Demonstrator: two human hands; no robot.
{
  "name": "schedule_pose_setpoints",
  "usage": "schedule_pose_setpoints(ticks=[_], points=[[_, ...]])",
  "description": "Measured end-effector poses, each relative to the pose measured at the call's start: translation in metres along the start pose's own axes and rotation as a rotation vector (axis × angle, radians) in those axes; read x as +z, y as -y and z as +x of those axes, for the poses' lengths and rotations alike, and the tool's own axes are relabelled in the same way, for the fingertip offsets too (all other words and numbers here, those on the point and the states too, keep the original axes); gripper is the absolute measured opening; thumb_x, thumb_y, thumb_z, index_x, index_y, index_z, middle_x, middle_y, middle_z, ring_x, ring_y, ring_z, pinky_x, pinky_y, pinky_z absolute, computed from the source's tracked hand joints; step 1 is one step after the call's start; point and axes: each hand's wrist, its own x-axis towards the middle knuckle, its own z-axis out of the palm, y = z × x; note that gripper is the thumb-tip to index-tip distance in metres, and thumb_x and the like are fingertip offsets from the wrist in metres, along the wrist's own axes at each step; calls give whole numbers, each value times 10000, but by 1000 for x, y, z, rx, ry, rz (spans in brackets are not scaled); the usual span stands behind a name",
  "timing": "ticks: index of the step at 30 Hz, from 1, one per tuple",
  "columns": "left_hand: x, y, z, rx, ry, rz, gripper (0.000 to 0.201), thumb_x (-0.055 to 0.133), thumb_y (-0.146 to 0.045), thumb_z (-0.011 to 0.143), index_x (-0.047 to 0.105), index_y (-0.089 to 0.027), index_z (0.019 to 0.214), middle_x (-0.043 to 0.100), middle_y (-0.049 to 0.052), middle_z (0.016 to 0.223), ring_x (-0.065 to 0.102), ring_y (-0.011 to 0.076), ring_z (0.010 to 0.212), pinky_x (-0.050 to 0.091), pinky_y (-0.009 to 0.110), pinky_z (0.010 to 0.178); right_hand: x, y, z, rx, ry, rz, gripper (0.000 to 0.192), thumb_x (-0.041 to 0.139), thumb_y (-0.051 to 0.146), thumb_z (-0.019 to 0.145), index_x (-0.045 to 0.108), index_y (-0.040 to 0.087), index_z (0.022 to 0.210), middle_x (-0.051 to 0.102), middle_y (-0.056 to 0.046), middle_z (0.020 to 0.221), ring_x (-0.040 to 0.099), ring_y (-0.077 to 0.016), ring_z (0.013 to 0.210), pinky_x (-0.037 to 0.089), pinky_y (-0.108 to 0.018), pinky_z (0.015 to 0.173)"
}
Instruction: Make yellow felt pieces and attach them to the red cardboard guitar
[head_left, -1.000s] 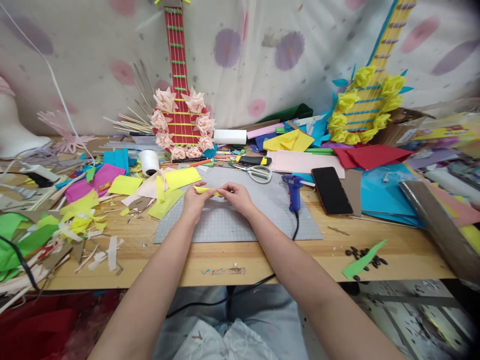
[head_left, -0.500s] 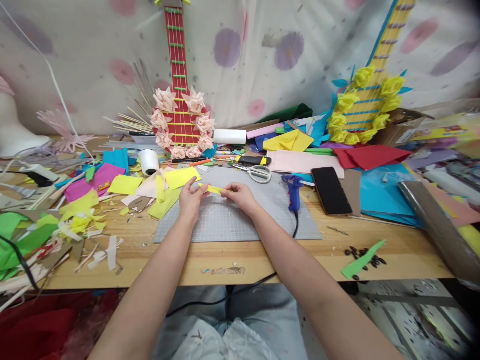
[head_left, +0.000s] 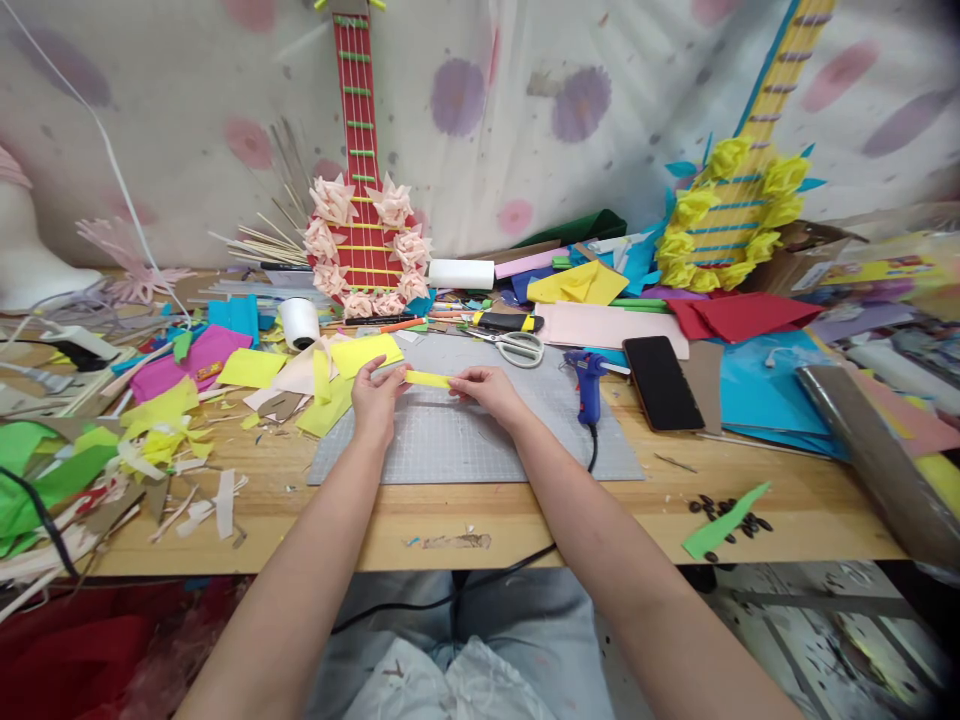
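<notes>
Between my two hands a narrow strip of yellow paper (head_left: pixel 428 379) is stretched over the grey cutting mat (head_left: pixel 450 450). The fingers of my left hand (head_left: pixel 377 398) pinch its left end. At its right end, my right hand (head_left: pixel 486 390) grips it between thumb and fingertips. Larger yellow paper pieces (head_left: pixel 366 353) lie just beyond my left hand. White-handled scissors (head_left: pixel 520 348) rest at the mat's far edge, past my right hand. A blue glue gun (head_left: pixel 588 385) lies on the mat further right.
A dark phone (head_left: pixel 663 382) lies right of the glue gun. Paper scraps (head_left: pixel 161 420) cover the table's left side. Behind stand a red paper guitar (head_left: pixel 367 245) with pink flowers and a yellow one (head_left: pixel 724 215). Dark seeds (head_left: pixel 742 517) lie near the front right edge.
The yellow strip has turned its broad side more toward me and shows flatter and wider. My left hand has shifted very slightly left; both hands still hold the strip.
</notes>
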Motion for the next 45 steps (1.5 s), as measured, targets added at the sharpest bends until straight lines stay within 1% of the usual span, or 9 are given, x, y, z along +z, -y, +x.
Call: schedule_pose_setpoints(ticks=[10,17,19,24,31,34,36,39,45], points=[[0,-3,-1,12,-26,10,416,669,-149,607,449,-162,960,646,17,698,651,145,742,525,298,703,-5,2,0,46,-22,3,154,683,289,641,636,143,636,640,-21,600,493,-58,469,415,-191,492],[-4,10,2,198,44,215,467,685,-198,579,393,-206,945,527,-72,628,569,90,619,519,235,579,-11,2,-1,17,58,-2,207,675,341,640,631,150,706,633,-14,656,511,-63,516,432,-195,524],[-4,13,3,205,41,240,441,668,-192,597,382,-209,932,514,-75,625,549,80,599,511,218,560,-15,2,0,-18,5,-22,251,663,381,644,617,161,756,587,12,604,485,-64,491,407,-191,479],[-5,16,5,192,5,274,418,642,-166,626,357,-211,929,500,-70,660,555,74,561,488,195,512,-23,-3,8,-42,-297,6,285,582,463,693,519,187,724,413,75,464,351,-54,375,292,-191,378],[11,17,21,172,46,386,391,598,-152,668,335,-216,951,475,-64,717,567,70,522,453,188,495,-22,-8,13,-69,-384,9,286,539,473,702,508,190,726,429,64,483,356,-62,393,291,-194,392],[26,17,30,216,55,548,404,589,-171,684,344,-207,1003,482,-30,774,577,100,620,487,259,605,-22,-8,12,-63,-394,22,267,518,455,716,511,189,736,434,61,493,356,-62,394,291,-192,390],[33,18,33,343,41,716,430,614,-186,667,372,-184,1022,501,40,894,574,168,837,473,356,777,-22,-8,12,-56,-399,33,249,512,434,722,513,186,746,434,60,496,357,-60,393,287,-187,384],[34,19,32,578,21,923,409,612,-178,664,420,-156,1024,448,138,1106,405,259,1142,310,464,986,-22,-8,12,-41,-401,39,222,521,404,716,510,186,758,436,61,501,365,-57,400,292,-176,382],[12,8,29,708,31,1019,346,524,-148,704,447,-161,1041,432,138,1149,350,273,1180,258,466,1019,-22,-10,13,-49,-373,2,237,535,406,694,515,184,774,442,62,502,371,-56,407,289,-172,381]])
